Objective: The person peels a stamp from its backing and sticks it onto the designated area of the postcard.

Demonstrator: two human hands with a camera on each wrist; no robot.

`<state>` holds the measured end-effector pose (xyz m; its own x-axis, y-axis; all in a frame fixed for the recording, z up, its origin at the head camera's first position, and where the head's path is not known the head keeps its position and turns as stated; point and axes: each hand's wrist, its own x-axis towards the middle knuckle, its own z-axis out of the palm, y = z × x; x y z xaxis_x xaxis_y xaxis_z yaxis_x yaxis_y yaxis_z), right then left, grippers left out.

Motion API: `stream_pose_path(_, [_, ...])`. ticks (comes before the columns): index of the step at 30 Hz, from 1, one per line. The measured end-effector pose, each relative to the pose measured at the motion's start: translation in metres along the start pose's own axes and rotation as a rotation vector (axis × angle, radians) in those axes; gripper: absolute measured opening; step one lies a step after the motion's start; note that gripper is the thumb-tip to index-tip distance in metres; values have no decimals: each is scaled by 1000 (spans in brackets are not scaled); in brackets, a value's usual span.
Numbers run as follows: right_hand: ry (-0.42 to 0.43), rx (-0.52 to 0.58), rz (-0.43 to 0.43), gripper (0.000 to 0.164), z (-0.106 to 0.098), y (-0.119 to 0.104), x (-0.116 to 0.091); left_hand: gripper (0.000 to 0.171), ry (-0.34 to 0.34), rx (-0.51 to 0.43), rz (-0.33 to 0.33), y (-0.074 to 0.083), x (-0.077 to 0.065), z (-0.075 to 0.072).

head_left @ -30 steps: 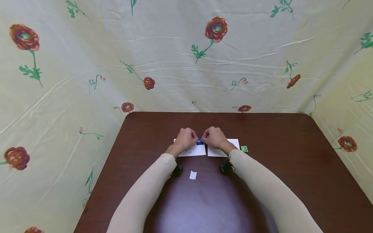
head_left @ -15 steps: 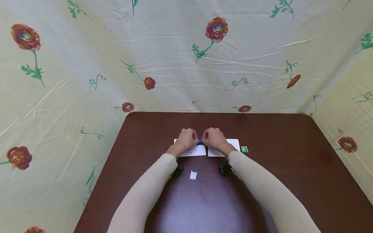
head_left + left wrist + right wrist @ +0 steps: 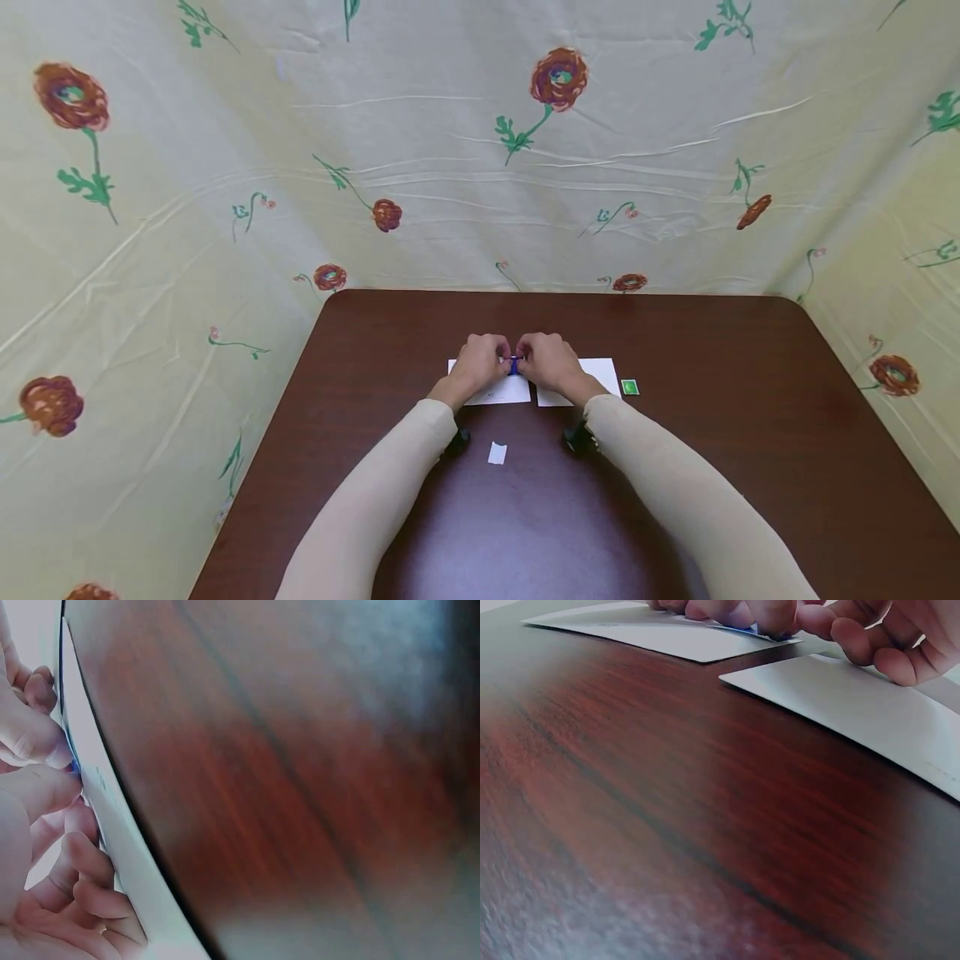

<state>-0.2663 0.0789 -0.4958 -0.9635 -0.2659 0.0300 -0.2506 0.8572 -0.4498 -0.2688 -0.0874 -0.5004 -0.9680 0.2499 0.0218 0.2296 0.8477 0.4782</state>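
A small blue sticker, like a stamp (image 3: 513,367), shows between both hands, over the right end of the left white card (image 3: 498,393). My left hand (image 3: 480,363) pinches its left side, and my right hand (image 3: 549,363) pinches its right side. Thumbs nearly meet at the blue edge (image 3: 75,766) in the left wrist view. Most of the sticker is hidden by fingers. Curled fingers of the right hand (image 3: 889,645) lie over the second white card (image 3: 855,701) in the right wrist view. A narrow gap separates the two cards.
A green stamp-like square (image 3: 629,387) with a white border lies right of the cards. Nearer the body is a small white paper piece (image 3: 497,453). The brown table (image 3: 712,433) ends at a flower-patterned curtain (image 3: 450,125) at the back and sides.
The hands have drawn slightly closer together around the blue sticker, which shows as a narrower strip. The right card has shifted very slightly; the other things lie as before.
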Motion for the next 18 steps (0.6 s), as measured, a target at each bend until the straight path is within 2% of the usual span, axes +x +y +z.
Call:
stream_pose_path(12, [-59,-26,6,21,-6,2,-4,13,-81,3,38,-1,-3,-5])
stream_pose_path(18, [-78,-43,2,26,-7,0,-8,19,-134,2,32,-2,-5,-7])
